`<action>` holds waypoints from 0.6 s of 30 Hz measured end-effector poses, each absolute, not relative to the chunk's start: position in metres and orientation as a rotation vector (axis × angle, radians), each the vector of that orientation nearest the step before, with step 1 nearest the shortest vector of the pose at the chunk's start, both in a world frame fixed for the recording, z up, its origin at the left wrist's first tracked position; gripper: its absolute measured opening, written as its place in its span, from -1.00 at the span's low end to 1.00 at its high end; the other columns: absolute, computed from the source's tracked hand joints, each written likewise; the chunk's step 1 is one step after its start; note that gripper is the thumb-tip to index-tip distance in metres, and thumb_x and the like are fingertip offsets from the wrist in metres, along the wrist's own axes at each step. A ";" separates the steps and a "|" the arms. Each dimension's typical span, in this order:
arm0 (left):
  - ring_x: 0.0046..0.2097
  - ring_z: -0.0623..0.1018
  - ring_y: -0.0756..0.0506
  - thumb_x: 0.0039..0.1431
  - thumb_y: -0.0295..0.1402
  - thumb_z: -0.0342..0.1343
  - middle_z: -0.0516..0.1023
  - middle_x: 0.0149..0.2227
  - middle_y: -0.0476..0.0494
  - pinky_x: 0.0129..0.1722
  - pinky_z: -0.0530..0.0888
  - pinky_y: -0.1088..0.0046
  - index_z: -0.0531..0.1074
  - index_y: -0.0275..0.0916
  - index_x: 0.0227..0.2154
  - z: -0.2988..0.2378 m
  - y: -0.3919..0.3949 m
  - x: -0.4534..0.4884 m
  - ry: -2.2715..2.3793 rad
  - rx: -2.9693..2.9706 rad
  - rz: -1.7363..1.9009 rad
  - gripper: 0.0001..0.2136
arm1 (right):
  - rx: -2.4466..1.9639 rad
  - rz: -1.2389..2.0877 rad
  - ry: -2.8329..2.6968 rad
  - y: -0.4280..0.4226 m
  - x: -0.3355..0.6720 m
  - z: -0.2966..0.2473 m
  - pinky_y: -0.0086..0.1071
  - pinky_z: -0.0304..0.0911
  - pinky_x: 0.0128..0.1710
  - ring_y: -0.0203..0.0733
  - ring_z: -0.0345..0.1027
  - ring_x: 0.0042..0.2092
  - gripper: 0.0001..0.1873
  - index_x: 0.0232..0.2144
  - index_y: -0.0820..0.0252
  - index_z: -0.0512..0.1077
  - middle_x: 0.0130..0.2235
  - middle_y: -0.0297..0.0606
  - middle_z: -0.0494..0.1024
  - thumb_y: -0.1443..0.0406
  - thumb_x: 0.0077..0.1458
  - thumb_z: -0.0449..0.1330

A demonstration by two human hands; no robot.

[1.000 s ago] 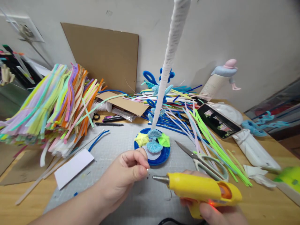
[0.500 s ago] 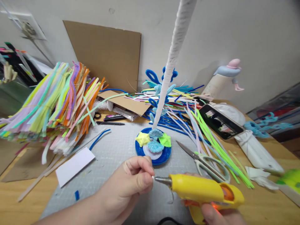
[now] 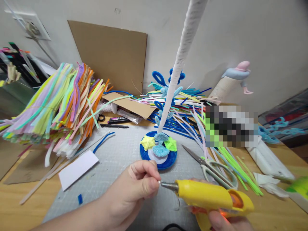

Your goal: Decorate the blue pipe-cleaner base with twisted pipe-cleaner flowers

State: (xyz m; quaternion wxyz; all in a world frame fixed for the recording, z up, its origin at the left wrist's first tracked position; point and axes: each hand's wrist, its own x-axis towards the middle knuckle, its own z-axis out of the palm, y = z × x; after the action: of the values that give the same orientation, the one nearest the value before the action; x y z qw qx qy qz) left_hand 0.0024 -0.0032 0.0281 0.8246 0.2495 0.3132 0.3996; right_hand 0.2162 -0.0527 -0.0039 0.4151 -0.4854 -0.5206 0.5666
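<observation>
My right hand (image 3: 223,221) is wrapped round a yellow hot glue gun (image 3: 204,192), whose metal nozzle points left. The nozzle tip is right at the fingertips of my left hand (image 3: 141,184). Thumb and forefinger there pinch a tiny whitish piece (image 3: 159,182), too small to name. Just beyond stands a round blue base (image 3: 171,160) carrying a yellow star (image 3: 147,142), a green star (image 3: 170,143) and a light blue fuzzy shell shape (image 3: 160,150). A tall white wrapped stem (image 3: 176,67) rises from it, with blue loops beside it.
A big bundle of coloured pipe cleaners (image 3: 55,109) lies at left. Scissors (image 3: 209,166) and green pipe cleaners (image 3: 240,170) lie at right. A white card (image 3: 78,170) rests on the grey cutting mat (image 3: 120,141). Cardboard (image 3: 110,54) leans on the wall.
The whole view has shifted slightly, so things sit a little further right. Both hands keep nearly the same pose, with the nozzle still at my left fingertips.
</observation>
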 end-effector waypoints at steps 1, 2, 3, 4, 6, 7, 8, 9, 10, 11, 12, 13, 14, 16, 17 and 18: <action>-0.51 0.19 0.10 -0.21 -0.31 0.34 0.22 -0.56 0.07 -0.50 0.05 0.51 0.45 -0.22 -0.57 0.029 -0.003 0.002 0.668 0.532 0.847 -0.82 | -1.217 1.426 -1.309 -0.053 0.217 -0.005 -0.26 0.33 -0.27 -0.08 0.38 -0.32 -0.74 -0.40 -0.06 0.45 -0.39 -0.27 0.52 -0.03 -0.04 0.16; -0.50 0.19 0.10 -0.21 -0.31 0.34 0.22 -0.56 0.07 -0.50 0.05 0.51 0.45 -0.22 -0.57 0.029 -0.002 0.002 0.672 0.532 0.848 -0.82 | -1.214 1.417 -1.308 -0.053 0.217 -0.005 -0.25 0.33 -0.27 -0.09 0.38 -0.34 -0.74 -0.41 -0.06 0.45 -0.39 -0.27 0.52 -0.03 -0.04 0.16; -0.50 0.19 0.10 -0.21 -0.30 0.34 0.22 -0.55 0.07 -0.50 0.05 0.51 0.45 -0.22 -0.57 0.029 -0.002 0.002 0.674 0.533 0.849 -0.82 | -1.216 1.411 -1.311 -0.053 0.216 -0.005 -0.25 0.33 -0.27 -0.09 0.38 -0.34 -0.73 -0.42 -0.05 0.45 -0.40 -0.26 0.52 -0.04 -0.04 0.16; -0.50 0.19 0.10 -0.22 -0.30 0.34 0.22 -0.55 0.07 -0.50 0.06 0.51 0.45 -0.22 -0.57 0.029 -0.002 0.002 0.676 0.534 0.851 -0.81 | -1.213 1.402 -1.315 -0.052 0.216 -0.005 -0.25 0.33 -0.28 -0.08 0.38 -0.35 -0.72 -0.44 -0.04 0.46 -0.40 -0.25 0.52 -0.04 -0.04 0.16; -0.49 0.19 0.10 -0.22 -0.30 0.35 0.21 -0.56 0.07 -0.50 0.05 0.51 0.45 -0.22 -0.57 0.029 -0.002 0.002 0.675 0.536 0.854 -0.81 | -1.199 1.363 -1.307 -0.052 0.213 -0.004 -0.25 0.34 -0.30 -0.09 0.38 -0.38 -0.70 -0.46 -0.03 0.46 -0.42 -0.24 0.51 -0.06 -0.05 0.15; -0.50 0.18 0.10 -0.22 -0.30 0.35 0.21 -0.56 0.07 -0.50 0.05 0.51 0.45 -0.22 -0.57 0.029 -0.002 0.002 0.674 0.535 0.854 -0.81 | -1.193 1.342 -1.301 -0.051 0.212 -0.004 -0.26 0.34 -0.32 -0.10 0.38 -0.39 -0.70 -0.47 -0.02 0.46 -0.43 -0.25 0.51 -0.06 -0.04 0.15; -0.50 0.18 0.10 -0.23 -0.30 0.35 0.21 -0.56 0.08 -0.50 0.05 0.51 0.45 -0.22 -0.57 0.028 -0.002 0.002 0.671 0.535 0.853 -0.81 | -1.192 1.316 -1.296 -0.051 0.211 -0.003 -0.28 0.35 -0.33 -0.12 0.38 -0.41 -0.70 -0.47 -0.02 0.46 -0.44 -0.26 0.51 -0.05 -0.04 0.15; -0.50 0.18 0.10 -0.23 -0.30 0.35 0.20 -0.57 0.08 -0.50 0.04 0.50 0.45 -0.22 -0.57 0.028 -0.002 0.002 0.671 0.534 0.851 -0.81 | -1.185 1.289 -1.307 -0.050 0.210 -0.003 -0.31 0.35 -0.34 -0.14 0.38 -0.43 -0.71 -0.48 -0.01 0.46 -0.45 -0.27 0.51 -0.04 -0.03 0.16; -0.51 0.18 0.10 -0.23 -0.30 0.35 0.20 -0.57 0.08 -0.51 0.04 0.50 0.45 -0.22 -0.58 0.028 -0.002 0.003 0.672 0.532 0.851 -0.81 | -1.170 1.258 -1.327 -0.050 0.209 -0.003 -0.34 0.36 -0.36 -0.16 0.38 -0.44 -0.72 -0.47 0.00 0.47 -0.46 -0.29 0.51 -0.02 -0.03 0.16; -0.50 0.18 0.10 -0.23 -0.30 0.35 0.20 -0.57 0.08 -0.50 0.04 0.50 0.45 -0.22 -0.58 0.028 -0.002 0.003 0.675 0.532 0.851 -0.81 | -1.151 1.228 -1.354 -0.050 0.209 -0.003 -0.37 0.37 -0.37 -0.18 0.39 -0.45 -0.73 -0.46 0.01 0.47 -0.47 -0.31 0.51 0.00 -0.02 0.17; -0.50 0.18 0.10 -0.23 -0.30 0.35 0.20 -0.56 0.08 -0.50 0.04 0.50 0.44 -0.22 -0.58 0.028 -0.002 0.003 0.677 0.532 0.851 -0.81 | -1.127 1.196 -1.378 -0.049 0.209 -0.002 -0.40 0.37 -0.38 -0.20 0.40 -0.47 -0.74 -0.44 0.02 0.47 -0.48 -0.32 0.51 0.01 0.00 0.17; -0.50 0.18 0.10 -0.22 -0.30 0.35 0.20 -0.56 0.08 -0.50 0.04 0.50 0.44 -0.22 -0.58 0.028 -0.002 0.003 0.678 0.531 0.850 -0.81 | -1.104 1.170 -1.396 -0.048 0.209 -0.001 -0.43 0.38 -0.39 -0.23 0.40 -0.48 -0.75 -0.42 0.03 0.47 -0.48 -0.34 0.52 0.03 0.01 0.16; -0.50 0.18 0.10 -0.22 -0.30 0.35 0.20 -0.56 0.08 -0.50 0.04 0.50 0.44 -0.22 -0.58 0.028 -0.002 0.003 0.676 0.531 0.851 -0.81 | -1.086 1.148 -1.407 -0.048 0.208 0.000 -0.45 0.38 -0.40 -0.25 0.40 -0.49 -0.75 -0.40 0.03 0.46 -0.48 -0.35 0.52 0.03 0.03 0.15; -0.49 0.19 0.10 -0.22 -0.31 0.35 0.20 -0.56 0.08 -0.49 0.05 0.51 0.45 -0.22 -0.57 0.028 -0.002 0.003 0.668 0.534 0.853 -0.81 | -1.076 1.125 -1.426 -0.047 0.209 0.002 -0.47 0.39 -0.41 -0.27 0.40 -0.51 -0.75 -0.40 0.04 0.46 -0.48 -0.36 0.52 0.03 0.04 0.14; -0.49 0.19 0.10 -0.22 -0.31 0.35 0.20 -0.55 0.08 -0.49 0.05 0.51 0.45 -0.22 -0.57 0.028 -0.003 0.003 0.664 0.536 0.854 -0.82 | -1.077 1.114 -1.439 -0.047 0.209 0.003 -0.47 0.40 -0.41 -0.27 0.40 -0.51 -0.74 -0.41 0.04 0.46 -0.49 -0.36 0.51 0.03 0.03 0.15; -0.49 0.19 0.10 -0.22 -0.31 0.35 0.20 -0.55 0.08 -0.49 0.05 0.51 0.45 -0.22 -0.57 0.028 -0.003 0.003 0.662 0.536 0.856 -0.82 | -1.084 1.108 -1.454 -0.046 0.209 0.003 -0.47 0.41 -0.42 -0.26 0.41 -0.50 -0.74 -0.43 0.04 0.47 -0.49 -0.36 0.51 0.03 0.02 0.15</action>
State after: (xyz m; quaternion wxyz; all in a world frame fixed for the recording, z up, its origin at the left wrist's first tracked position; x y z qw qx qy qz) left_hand 0.0028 -0.0026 0.0277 0.8231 0.2520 0.3112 0.4027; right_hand 0.2088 -0.0463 0.0034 0.4866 -0.4458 -0.5976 0.4554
